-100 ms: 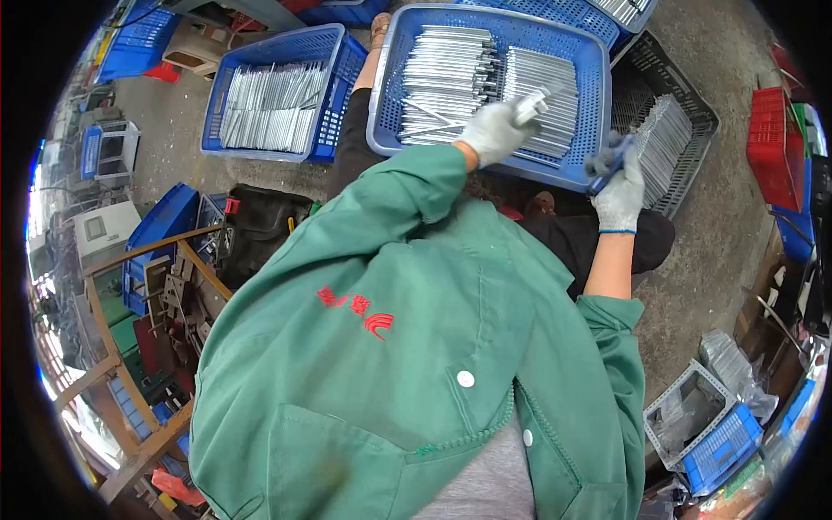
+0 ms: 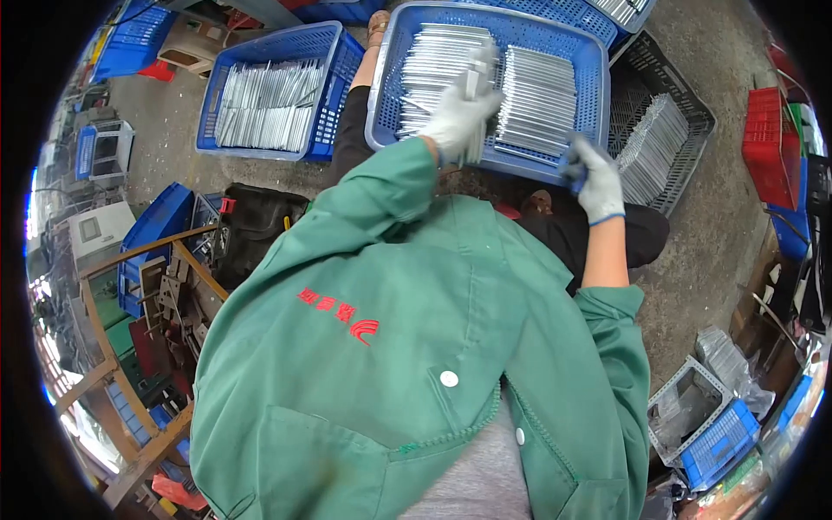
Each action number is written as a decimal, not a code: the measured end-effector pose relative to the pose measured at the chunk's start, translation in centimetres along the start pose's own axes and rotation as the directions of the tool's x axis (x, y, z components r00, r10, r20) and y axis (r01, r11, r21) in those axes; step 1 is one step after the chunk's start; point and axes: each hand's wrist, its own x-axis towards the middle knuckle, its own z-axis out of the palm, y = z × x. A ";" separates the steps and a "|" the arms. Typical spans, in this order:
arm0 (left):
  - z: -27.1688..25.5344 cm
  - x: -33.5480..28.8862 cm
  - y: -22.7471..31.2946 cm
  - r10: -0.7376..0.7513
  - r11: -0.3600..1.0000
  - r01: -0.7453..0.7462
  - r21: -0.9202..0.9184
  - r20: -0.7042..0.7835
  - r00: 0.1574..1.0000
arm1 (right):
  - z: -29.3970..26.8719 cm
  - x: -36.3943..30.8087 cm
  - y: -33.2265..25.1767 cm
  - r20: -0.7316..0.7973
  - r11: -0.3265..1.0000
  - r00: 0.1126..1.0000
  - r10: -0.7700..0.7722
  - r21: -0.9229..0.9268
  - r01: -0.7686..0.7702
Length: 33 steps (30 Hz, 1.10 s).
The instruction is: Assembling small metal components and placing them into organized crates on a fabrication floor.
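My left hand (image 2: 459, 119), in a white knit glove, is over the front of a blue plastic basket (image 2: 378, 108). It is closed around a few short silver metal rods (image 2: 477, 74), blurred by motion. Beneath it the basket holds two stacks of rods, a left stack (image 2: 438, 56) and a tidier right stack (image 2: 537, 100). My right hand (image 2: 601, 184), also gloved, is just off the basket's front right corner. Its fingers are wrapped round a blue and dark object (image 2: 574, 165), too smeared to name.
A second blue basket (image 2: 322, 130) of rods stands at the left. A dark grey crate (image 2: 693, 165) with rods is at the right, tilted. Farther right are red crates (image 2: 763, 130). A wooden frame (image 2: 108, 347) and metal parts fill the left side.
My left hand has moved left and a little up with the silver rods, from the right stack toward the left one. My right hand has shifted left with the blue object.
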 end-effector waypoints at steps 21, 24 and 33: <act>-10.1 -11.9 -5.7 -0.134 0.315 0.326 -0.892 0.298 0.945 | 11.0 12.0 13.2 0.226 -0.519 0.955 0.193 -0.802 0.295; -9.9 -11.6 -6.3 -0.073 0.303 0.296 -0.906 0.288 0.955 | 12.4 9.6 11.6 0.171 -0.343 0.972 0.159 -0.914 0.217; -9.1 -12.2 -4.5 0.033 0.388 0.399 -0.831 0.445 0.895 | 16.9 3.8 0.1 0.524 0.911 0.830 0.192 -0.410 0.048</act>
